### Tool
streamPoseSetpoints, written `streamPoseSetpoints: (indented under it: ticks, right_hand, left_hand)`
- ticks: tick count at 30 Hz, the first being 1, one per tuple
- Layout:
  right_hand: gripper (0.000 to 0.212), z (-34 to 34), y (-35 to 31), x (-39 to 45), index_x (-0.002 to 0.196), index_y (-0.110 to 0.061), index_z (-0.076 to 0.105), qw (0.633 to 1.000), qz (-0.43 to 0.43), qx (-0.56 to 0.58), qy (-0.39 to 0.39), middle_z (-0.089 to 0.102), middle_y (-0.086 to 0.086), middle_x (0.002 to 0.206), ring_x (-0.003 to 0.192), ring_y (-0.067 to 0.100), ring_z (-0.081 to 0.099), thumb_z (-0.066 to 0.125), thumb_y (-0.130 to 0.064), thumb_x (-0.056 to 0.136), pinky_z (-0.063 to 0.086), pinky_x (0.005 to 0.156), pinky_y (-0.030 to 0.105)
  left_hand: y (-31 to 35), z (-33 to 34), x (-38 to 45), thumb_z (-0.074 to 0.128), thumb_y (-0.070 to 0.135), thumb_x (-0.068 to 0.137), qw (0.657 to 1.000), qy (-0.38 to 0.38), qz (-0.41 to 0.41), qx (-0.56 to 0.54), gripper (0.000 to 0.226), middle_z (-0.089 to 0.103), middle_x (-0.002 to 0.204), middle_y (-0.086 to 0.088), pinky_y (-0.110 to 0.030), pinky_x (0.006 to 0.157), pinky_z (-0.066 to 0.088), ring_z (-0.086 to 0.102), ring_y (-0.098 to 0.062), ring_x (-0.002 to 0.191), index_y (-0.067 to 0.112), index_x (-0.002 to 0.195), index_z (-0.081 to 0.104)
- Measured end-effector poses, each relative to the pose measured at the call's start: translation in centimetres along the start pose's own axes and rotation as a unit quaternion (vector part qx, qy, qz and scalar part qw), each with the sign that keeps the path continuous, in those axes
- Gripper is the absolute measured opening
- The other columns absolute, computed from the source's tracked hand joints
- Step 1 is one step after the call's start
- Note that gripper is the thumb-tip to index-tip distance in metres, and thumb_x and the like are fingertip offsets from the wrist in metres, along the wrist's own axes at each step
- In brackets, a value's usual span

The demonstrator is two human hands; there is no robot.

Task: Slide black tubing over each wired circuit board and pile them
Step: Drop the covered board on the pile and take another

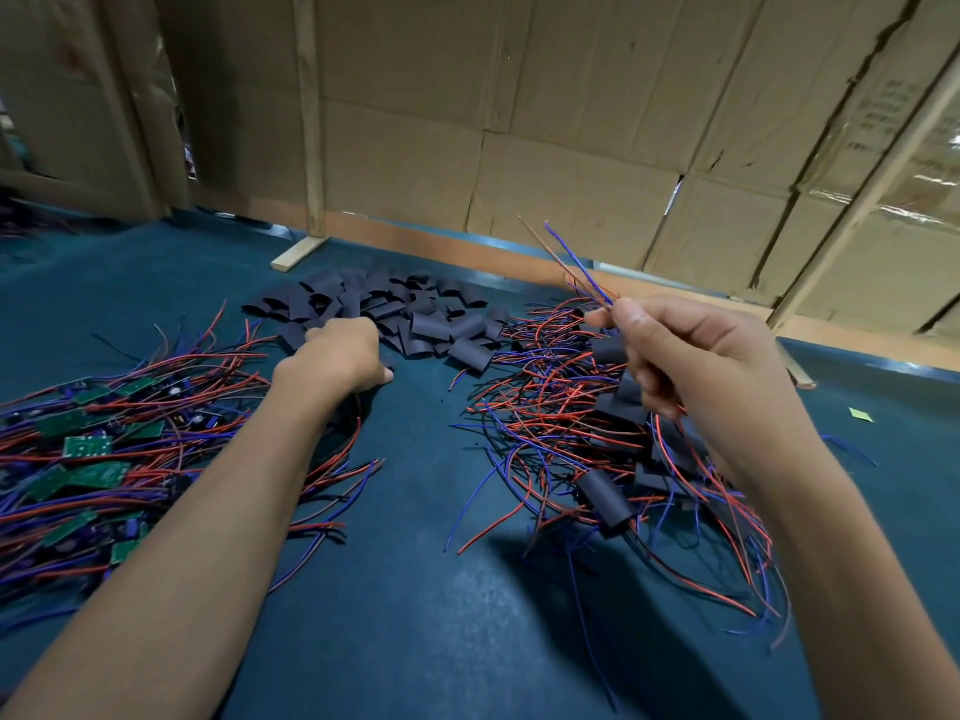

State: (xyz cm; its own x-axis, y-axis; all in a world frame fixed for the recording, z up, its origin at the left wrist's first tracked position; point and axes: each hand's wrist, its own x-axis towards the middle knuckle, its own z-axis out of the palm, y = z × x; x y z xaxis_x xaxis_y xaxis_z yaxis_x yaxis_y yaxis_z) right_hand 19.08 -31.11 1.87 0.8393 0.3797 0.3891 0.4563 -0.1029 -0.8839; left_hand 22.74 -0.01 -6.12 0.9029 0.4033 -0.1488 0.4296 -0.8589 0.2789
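Note:
A heap of flat black tubing pieces (415,314) lies at the back centre of the green table. My left hand (343,356) reaches into its near-left edge, fingers curled down; what they hold is hidden. A pile of bare green circuit boards with red and blue wires (88,459) spreads at the left. On the right lies a pile of sleeved boards (602,491) tangled in wires. My right hand (691,356) is raised over that pile and pinches a board's red and blue wires (576,262), which stick up and to the left; a black sleeved piece hangs under the fingers.
Cardboard sheets (519,122) on wooden battens wall off the back of the table. A wooden strip (296,254) lies at the back edge. A small yellow-green scrap (860,414) sits at the far right. The green table surface (415,589) shows between the two wire piles.

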Motion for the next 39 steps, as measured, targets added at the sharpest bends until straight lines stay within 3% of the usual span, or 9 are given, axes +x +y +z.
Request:
streamPoseSetpoints:
  ticks: [3,6,10,14,18,24,33,37,39]
  right_hand:
    - [0.018,-0.5,-0.1,0.1,0.086,-0.02,0.082,1.0,-0.006,-0.006,0.015,0.06,0.0,0.06,0.05,0.01,0.041,0.073,-0.035,0.084,0.031,0.041,0.016]
    - [0.015,-1.2,-0.2,0.2,0.08,-0.019,0.082,1.0,0.0,-0.009,0.03,0.066,0.002,0.062,0.051,0.009,0.042,0.079,-0.034,0.078,0.034,0.043,0.014]
    - [0.02,-2.2,-0.2,0.2,0.079,-0.015,0.081,0.999,-0.01,-0.046,0.024,0.064,-0.004,0.061,0.053,0.005,0.047,0.078,-0.035,0.079,0.038,0.05,0.014]
    - [0.021,-2.7,-0.2,0.1,0.081,-0.017,0.08,0.992,-0.037,-0.118,0.011,0.073,-0.001,0.072,0.065,0.003,0.057,0.075,-0.037,0.081,0.044,0.062,0.014]
    - [0.012,-2.6,-0.1,-0.1,0.085,-0.013,0.078,0.979,-0.094,-0.181,0.004,0.066,-0.008,0.066,0.056,-0.003,0.047,0.075,-0.023,0.089,0.035,0.056,0.009]
    - [0.005,-2.1,-0.1,-0.3,0.084,-0.017,0.077,0.949,-0.147,-0.28,-0.017,0.064,-0.005,0.072,0.065,0.004,0.054,0.077,-0.018,0.089,0.039,0.063,0.014]
    - [0.008,-2.2,0.4,-0.2,0.079,-0.017,0.076,0.96,-0.117,-0.252,-0.039,0.058,-0.014,0.063,0.06,0.002,0.049,0.079,-0.015,0.086,0.036,0.06,0.012]
    - [0.011,-2.3,0.3,-0.2,0.075,-0.02,0.076,0.973,-0.07,-0.216,-0.049,0.064,0.005,0.064,0.059,0.004,0.049,0.08,-0.022,0.085,0.037,0.056,0.017]
    - [0.012,-2.4,0.2,-0.2,0.075,-0.021,0.077,0.978,-0.04,-0.196,-0.051,0.064,0.015,0.067,0.059,0.008,0.048,0.079,-0.026,0.086,0.036,0.055,0.022]
  left_hand:
    - [-0.4,-1.0,-0.1,0.08,0.035,0.084,0.999,-0.011,0.041,-0.024,0.035,0.066,0.096,-0.011,-0.04,0.077,0.051,0.062,-0.032,0.092,0.006,0.086,0.062]
    - [-0.4,-2.1,-0.8,0.086,0.033,0.078,0.985,-0.041,0.155,-0.065,0.025,0.07,0.089,0.009,-0.026,0.072,0.045,0.065,-0.014,0.086,0.022,0.092,0.069]
    - [1.6,-3.7,-2.8,0.089,0.026,0.073,0.918,-0.018,0.326,-0.224,0.025,0.072,0.08,0.02,-0.003,0.068,0.041,0.065,0.008,0.073,0.031,0.093,0.075]
    - [3.7,-4.1,-4.1,0.089,0.024,0.073,0.871,0.023,0.378,-0.312,0.023,0.072,0.085,0.01,-0.017,0.065,0.046,0.063,-0.002,0.069,0.024,0.094,0.079]
    - [4.8,-4.0,-5.0,0.088,0.017,0.073,0.845,0.029,0.418,-0.332,0.026,0.072,0.091,0.0,-0.011,0.061,0.042,0.06,0.003,0.064,0.014,0.097,0.079]
    - [5.4,-4.4,-5.6,0.088,0.02,0.074,0.849,0.073,0.43,-0.299,0.025,0.069,0.087,0.008,-0.015,0.067,0.046,0.062,0.004,0.069,0.016,0.097,0.08]
    - [5.1,-4.7,-5.7,0.088,0.023,0.074,0.854,0.098,0.42,-0.29,0.027,0.069,0.094,0.0,-0.034,0.065,0.053,0.062,0.0,0.069,0.017,0.1,0.079]
    - [5.2,-4.8,-5.9,0.089,0.02,0.074,0.853,0.121,0.434,-0.262,0.036,0.069,0.103,-0.001,-0.043,0.079,0.055,0.065,-0.015,0.093,0.02,0.108,0.078]
    - [5.3,-4.8,-6.0,0.088,0.018,0.075,0.853,0.121,0.446,-0.244,0.038,0.068,0.106,0.002,-0.04,0.08,0.054,0.062,-0.011,0.098,0.022,0.111,0.077]
